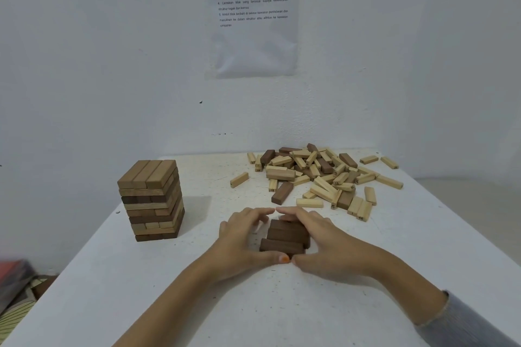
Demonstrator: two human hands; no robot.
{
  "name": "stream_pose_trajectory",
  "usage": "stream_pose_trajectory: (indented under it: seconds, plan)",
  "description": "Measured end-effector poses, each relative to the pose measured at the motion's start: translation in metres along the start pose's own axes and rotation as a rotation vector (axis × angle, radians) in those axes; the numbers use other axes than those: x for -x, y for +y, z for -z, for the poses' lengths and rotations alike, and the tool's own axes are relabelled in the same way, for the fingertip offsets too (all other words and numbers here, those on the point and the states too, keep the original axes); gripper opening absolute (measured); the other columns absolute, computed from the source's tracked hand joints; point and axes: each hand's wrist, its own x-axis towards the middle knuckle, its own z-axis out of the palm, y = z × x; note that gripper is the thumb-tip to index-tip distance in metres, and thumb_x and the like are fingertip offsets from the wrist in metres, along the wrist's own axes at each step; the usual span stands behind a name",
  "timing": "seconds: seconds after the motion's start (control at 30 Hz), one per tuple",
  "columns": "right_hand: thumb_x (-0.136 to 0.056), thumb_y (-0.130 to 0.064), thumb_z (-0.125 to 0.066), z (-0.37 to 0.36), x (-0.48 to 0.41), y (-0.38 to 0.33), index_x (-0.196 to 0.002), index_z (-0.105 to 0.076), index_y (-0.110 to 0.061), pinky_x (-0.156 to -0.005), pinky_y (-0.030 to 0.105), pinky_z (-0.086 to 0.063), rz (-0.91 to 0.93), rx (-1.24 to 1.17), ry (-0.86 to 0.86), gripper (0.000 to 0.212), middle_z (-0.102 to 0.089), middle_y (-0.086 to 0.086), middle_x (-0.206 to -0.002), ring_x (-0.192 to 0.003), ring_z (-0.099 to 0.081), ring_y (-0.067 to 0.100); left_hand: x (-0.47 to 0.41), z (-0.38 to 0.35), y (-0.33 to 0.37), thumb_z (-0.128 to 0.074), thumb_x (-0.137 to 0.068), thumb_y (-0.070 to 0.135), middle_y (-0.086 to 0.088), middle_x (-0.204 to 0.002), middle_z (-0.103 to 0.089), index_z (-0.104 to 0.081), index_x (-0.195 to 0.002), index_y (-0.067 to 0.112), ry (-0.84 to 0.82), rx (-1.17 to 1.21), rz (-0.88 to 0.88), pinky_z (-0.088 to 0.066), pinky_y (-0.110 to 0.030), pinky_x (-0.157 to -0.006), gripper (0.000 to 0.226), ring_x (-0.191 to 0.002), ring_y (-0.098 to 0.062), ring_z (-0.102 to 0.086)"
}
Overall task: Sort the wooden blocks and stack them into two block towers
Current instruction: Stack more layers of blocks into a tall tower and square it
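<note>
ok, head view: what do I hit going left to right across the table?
Tall block tower → left hand → dark block stack → right hand → grey sleeve. The loose block pile behind spans too wide to place.

White painted wall (84,65), bearing a white printed sheet in a clear plastic sleeve (253,14). White speckled tabletop (197,304) against the wall. Blurred red-and-dark object (12,267), lower left; striped cream material (14,315) beneath it.
</note>
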Motion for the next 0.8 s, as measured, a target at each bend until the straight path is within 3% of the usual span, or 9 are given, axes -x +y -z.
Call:
stream_pose_trajectory:
  seconds: [0.13,0.27,0.37,0.5,0.6,0.7,0.8]
  plan:
    - [-0.089,-0.024,-0.057,-0.002,0.000,-0.001,-0.149,-0.013,-0.044,-0.115,0.037,-0.026,-0.005,0.055,0.034,0.078,-0.023,-0.015,-0.151,-0.139,-0.017,0.012,0.004,0.001,0.006,-0.058,-0.078,0.068,0.013,-0.155,-0.013,-0.006,-0.153,0.026,-0.121,-0.165,0.115,-0.006,-0.033,-0.115,0.101,-0.143,-0.007,-0.006]
    - [-0.097,-0.043,-0.042,-0.004,0.002,0.007,-0.154,0.013,-0.011,-0.119,0.030,0.007,-0.125,0.429,0.025,0.085,0.018,0.001,-0.161,-0.147,0.021,0.017,0.008,-0.002,0.009,-0.035,-0.092,0.064,0.001,-0.156,0.027,0.019,-0.150,0.013,-0.294,-0.301,0.203,0.013,-0.036,-0.118,0.094,-0.142,-0.011,0.027]
    - [-0.100,-0.052,-0.023,-0.012,0.002,0.012,-0.150,0.020,-0.004,-0.118,0.040,0.018,-0.219,0.578,-0.065,0.082,0.030,0.011,-0.156,-0.139,0.038,0.022,0.007,-0.008,0.013,-0.020,-0.085,0.061,-0.005,-0.154,0.031,0.022,-0.148,0.011,-0.300,-0.362,0.219,0.017,-0.035,-0.116,0.091,-0.141,-0.014,0.031]
    - [-0.097,-0.055,-0.012,-0.018,-0.001,0.015,-0.150,0.019,-0.004,-0.118,0.045,0.019,-0.199,0.622,-0.054,0.079,0.030,0.009,-0.157,-0.138,0.040,0.023,0.009,-0.017,0.014,-0.021,-0.101,0.045,-0.004,-0.156,0.029,0.021,-0.149,0.011,-0.225,-0.413,0.173,0.018,-0.032,-0.117,0.072,-0.141,-0.011,0.030]
    - [-0.072,-0.063,0.010,-0.025,-0.005,0.019,-0.149,0.020,-0.003,-0.116,0.043,0.023,-0.148,0.620,0.004,0.098,0.029,0.009,-0.157,-0.138,0.040,0.022,0.009,-0.023,0.016,-0.019,-0.102,0.044,-0.004,-0.156,0.028,0.021,-0.148,0.009,-0.179,-0.445,0.160,0.018,-0.029,-0.116,0.070,-0.141,-0.010,0.030]
    - [-0.064,-0.063,0.014,-0.027,-0.008,0.022,-0.149,0.020,-0.003,-0.115,0.042,0.024,-0.139,0.619,0.030,0.104,0.030,0.009,-0.157,-0.138,0.040,0.021,0.008,-0.026,0.016,-0.015,-0.100,0.048,-0.005,-0.156,0.029,0.021,-0.148,0.009,-0.174,-0.466,0.180,0.017,-0.029,-0.116,0.072,-0.141,-0.011,0.030]
    - [-0.063,-0.064,0.015,-0.025,-0.009,0.022,-0.149,0.021,-0.005,-0.116,0.042,0.023,-0.145,0.632,0.037,0.104,0.031,0.010,-0.156,-0.138,0.039,0.022,0.008,-0.026,0.016,-0.003,-0.082,0.056,-0.006,-0.155,0.029,0.020,-0.148,0.008,-0.176,-0.463,0.205,0.017,-0.029,-0.116,0.085,-0.141,-0.011,0.030]
